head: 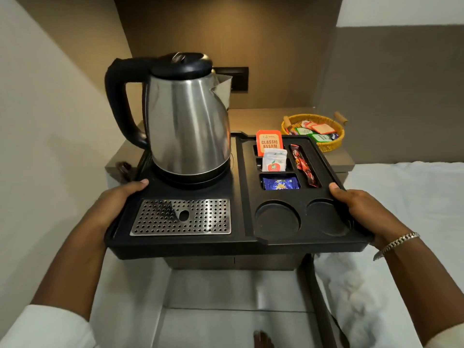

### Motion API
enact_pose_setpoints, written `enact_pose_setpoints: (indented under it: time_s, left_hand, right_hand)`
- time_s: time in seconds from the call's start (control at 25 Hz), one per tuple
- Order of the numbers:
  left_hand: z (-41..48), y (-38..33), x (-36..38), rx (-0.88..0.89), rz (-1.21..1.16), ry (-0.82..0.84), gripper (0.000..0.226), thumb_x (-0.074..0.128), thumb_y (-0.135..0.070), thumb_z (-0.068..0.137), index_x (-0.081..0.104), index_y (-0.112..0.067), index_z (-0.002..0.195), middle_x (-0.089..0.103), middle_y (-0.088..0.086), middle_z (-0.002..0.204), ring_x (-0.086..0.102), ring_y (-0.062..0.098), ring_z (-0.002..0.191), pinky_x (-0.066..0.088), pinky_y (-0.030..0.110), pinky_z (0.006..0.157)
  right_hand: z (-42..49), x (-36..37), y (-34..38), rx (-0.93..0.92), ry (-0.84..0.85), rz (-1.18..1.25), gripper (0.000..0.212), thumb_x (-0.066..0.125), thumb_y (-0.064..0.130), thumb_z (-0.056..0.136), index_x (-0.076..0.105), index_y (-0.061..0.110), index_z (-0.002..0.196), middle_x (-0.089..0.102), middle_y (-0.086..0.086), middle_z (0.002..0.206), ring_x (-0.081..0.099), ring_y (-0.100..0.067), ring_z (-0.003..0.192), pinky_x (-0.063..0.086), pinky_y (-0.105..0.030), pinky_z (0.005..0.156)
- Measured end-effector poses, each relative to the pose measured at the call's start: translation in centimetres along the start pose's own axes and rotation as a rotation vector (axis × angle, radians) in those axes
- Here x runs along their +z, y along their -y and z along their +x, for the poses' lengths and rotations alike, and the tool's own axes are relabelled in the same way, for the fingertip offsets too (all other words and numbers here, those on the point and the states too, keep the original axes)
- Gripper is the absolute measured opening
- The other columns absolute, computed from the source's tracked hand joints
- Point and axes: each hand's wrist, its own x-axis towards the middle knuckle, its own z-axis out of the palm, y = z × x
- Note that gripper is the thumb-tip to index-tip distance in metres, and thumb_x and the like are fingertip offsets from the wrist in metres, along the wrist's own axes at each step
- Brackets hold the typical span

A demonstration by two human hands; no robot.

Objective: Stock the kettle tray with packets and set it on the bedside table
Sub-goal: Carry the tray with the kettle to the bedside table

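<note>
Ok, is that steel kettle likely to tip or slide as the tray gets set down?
Probably top-heavy: the tall steel kettle with black handle stands at one end of the black plastic tray. It sits on a round base, so sliding seems unlikely. A tilt could unseat it.

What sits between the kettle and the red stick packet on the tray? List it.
Head view: three sachets, back to front: orange Classic Assam tea bag, white sachet, blue packet, between kettle and red stick packet.

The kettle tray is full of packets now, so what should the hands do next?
Probably ease the tray forward and lower it onto the bedside table. Both hands, left and right, grip its edges, and its near part overhangs the table's front.
</note>
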Motion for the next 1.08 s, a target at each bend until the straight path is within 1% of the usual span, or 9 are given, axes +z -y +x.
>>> enact_pose_setpoints:
  time_s: [0.12,0.24,0.36,0.48,0.6,0.72,0.88,0.96,1.08]
  left_hand:
    - [-3.3,1.0,-0.7,-0.022,0.030,0.050,0.054,0.075,-0.044,0.070,0.070,-0.006,0.108,0.073,0.023,0.102,0.069,0.041,0.092,0.053,0.050,0.091]
    - [-5.7,2.7,0.1,-0.012,0.042,0.101,0.042,0.071,-0.039,0.078,0.070,-0.005,0.103,0.075,0.020,0.088,0.072,0.034,0.070,0.058,0.038,0.067]
    - [-8.2,4.2,1.6,-0.006,0.060,0.168,0.036,0.071,-0.039,0.078,0.071,-0.007,0.094,0.076,0.014,0.070,0.071,0.028,0.053,0.054,0.029,0.051]
    - [-10.1,4.7,4.5,0.018,0.077,0.196,0.038,0.073,-0.040,0.075,0.072,-0.007,0.094,0.076,0.015,0.070,0.071,0.030,0.057,0.053,0.033,0.058]
    - [-12.1,4.6,8.5,0.061,0.124,0.252,0.036,0.074,-0.042,0.074,0.073,-0.009,0.088,0.075,0.012,0.064,0.070,0.029,0.053,0.050,0.033,0.057]
    - [-14.6,4.2,13.2,0.101,0.157,0.317,0.033,0.073,-0.040,0.075,0.072,-0.008,0.081,0.073,0.011,0.058,0.068,0.025,0.044,0.048,0.030,0.051]
    - [-18.1,4.7,20.8,0.116,0.179,0.403,0.030,0.074,-0.039,0.074,0.072,-0.009,0.082,0.073,0.010,0.057,0.066,0.023,0.041,0.049,0.030,0.053]
    - [-20.2,5.3,25.0,0.124,0.191,0.447,0.030,0.073,-0.036,0.076,0.072,-0.009,0.088,0.073,0.014,0.064,0.065,0.024,0.042,0.051,0.029,0.051]
    - [-23.3,6.6,31.6,0.132,0.216,0.507,0.032,0.071,-0.034,0.078,0.072,-0.006,0.095,0.072,0.018,0.071,0.065,0.027,0.047,0.049,0.032,0.057]
  right_hand:
    - [-5.3,-0.5,-2.5,0.000,-0.070,0.101,0.051,0.056,0.049,0.091,0.072,0.001,0.098,0.076,-0.021,0.095,0.071,-0.038,0.089,0.057,-0.045,0.081]
    - [-10.0,-1.4,-5.1,0.016,-0.135,0.120,0.053,0.061,0.046,0.089,0.071,-0.005,0.099,0.075,-0.025,0.094,0.070,-0.045,0.091,0.053,-0.055,0.089]
    - [-14.2,-3.0,-8.0,0.041,-0.219,0.158,0.055,0.061,0.045,0.089,0.069,-0.009,0.100,0.074,-0.027,0.095,0.070,-0.045,0.091,0.054,-0.053,0.088]
    - [-17.5,-5.6,-10.4,0.050,-0.285,0.181,0.054,0.061,0.046,0.089,0.071,-0.007,0.097,0.076,-0.023,0.092,0.072,-0.041,0.088,0.055,-0.050,0.085]
    - [-20.7,-9.0,-13.0,0.064,-0.370,0.223,0.053,0.062,0.046,0.088,0.071,-0.006,0.098,0.076,-0.023,0.092,0.071,-0.043,0.089,0.055,-0.050,0.084]
    - [-23.5,-12.8,-15.9,0.062,-0.459,0.240,0.053,0.063,0.046,0.088,0.070,-0.006,0.094,0.075,-0.023,0.088,0.071,-0.036,0.075,0.054,-0.041,0.068]
    - [-27.3,-18.9,-19.9,0.063,-0.543,0.272,0.043,0.063,0.047,0.087,0.069,0.007,0.074,0.073,-0.006,0.064,0.068,-0.015,0.052,0.050,-0.024,0.045]
    - [-28.9,-22.5,-22.1,0.075,-0.577,0.297,0.042,0.064,0.046,0.088,0.069,0.007,0.074,0.073,-0.008,0.065,0.068,-0.017,0.054,0.051,-0.026,0.049]
    - [-31.2,-27.8,-25.3,0.108,-0.627,0.288,0.050,0.064,0.046,0.088,0.070,-0.003,0.085,0.075,-0.019,0.081,0.068,-0.030,0.070,0.052,-0.038,0.068]
